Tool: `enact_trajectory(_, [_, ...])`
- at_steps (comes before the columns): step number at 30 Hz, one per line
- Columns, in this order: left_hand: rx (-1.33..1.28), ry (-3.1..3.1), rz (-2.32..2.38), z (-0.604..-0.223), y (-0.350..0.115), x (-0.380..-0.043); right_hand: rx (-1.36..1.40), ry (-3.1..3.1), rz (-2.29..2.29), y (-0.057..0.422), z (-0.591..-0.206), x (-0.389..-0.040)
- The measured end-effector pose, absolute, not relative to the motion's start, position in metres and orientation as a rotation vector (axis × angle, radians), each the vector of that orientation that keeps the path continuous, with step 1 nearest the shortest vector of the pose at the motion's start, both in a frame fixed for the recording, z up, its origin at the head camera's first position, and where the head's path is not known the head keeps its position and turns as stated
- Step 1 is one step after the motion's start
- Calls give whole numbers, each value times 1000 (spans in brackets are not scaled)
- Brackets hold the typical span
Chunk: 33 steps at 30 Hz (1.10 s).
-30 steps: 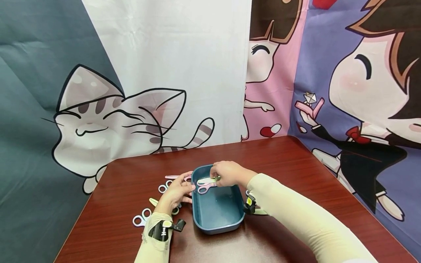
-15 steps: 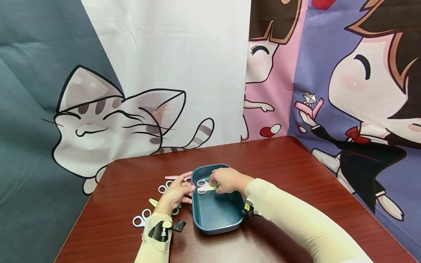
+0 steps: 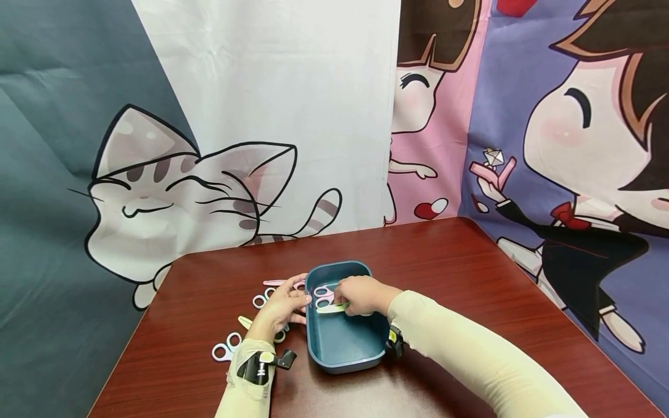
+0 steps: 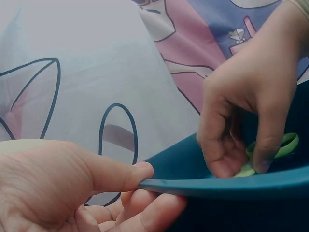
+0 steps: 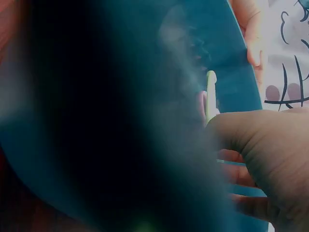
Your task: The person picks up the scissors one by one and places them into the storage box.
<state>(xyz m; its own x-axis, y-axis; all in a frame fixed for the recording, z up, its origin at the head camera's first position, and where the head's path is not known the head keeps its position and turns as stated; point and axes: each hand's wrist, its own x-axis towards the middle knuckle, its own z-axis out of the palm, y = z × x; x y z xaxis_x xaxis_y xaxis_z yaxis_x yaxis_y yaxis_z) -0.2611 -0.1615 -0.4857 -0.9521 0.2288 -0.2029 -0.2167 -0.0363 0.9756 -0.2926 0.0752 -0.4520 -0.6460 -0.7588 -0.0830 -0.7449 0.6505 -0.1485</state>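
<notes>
At lower centre, I see the right hand point(image 3: 362, 295) pinching green scissors point(image 3: 330, 309), tip frame-left toward the left hand point(image 3: 279, 306) pinching the tray point(image 3: 346, 366).

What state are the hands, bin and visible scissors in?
Left hand: gripping the bin
Right hand: pinching green scissors
Bin: upright, open
Green scissors: inside bin, apparently closed
Pink scissors in bin: blades hidden
Pale-blue scissors: blades hidden
Whitish scissors: blades hidden
Yellow scissors: partly hidden
Pink scissors on table: partly hidden
</notes>
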Motion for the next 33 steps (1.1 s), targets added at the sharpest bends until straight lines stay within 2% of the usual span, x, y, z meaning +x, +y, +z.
enact_trajectory(15, [15, 1936, 2068, -485, -159, -259, -1230, 2713, -85, 74, -458, -287])
enact_trajectory(33, [15, 1938, 2072, -484, -159, -259, -1356, 2754, 36, 74, -463, -286])
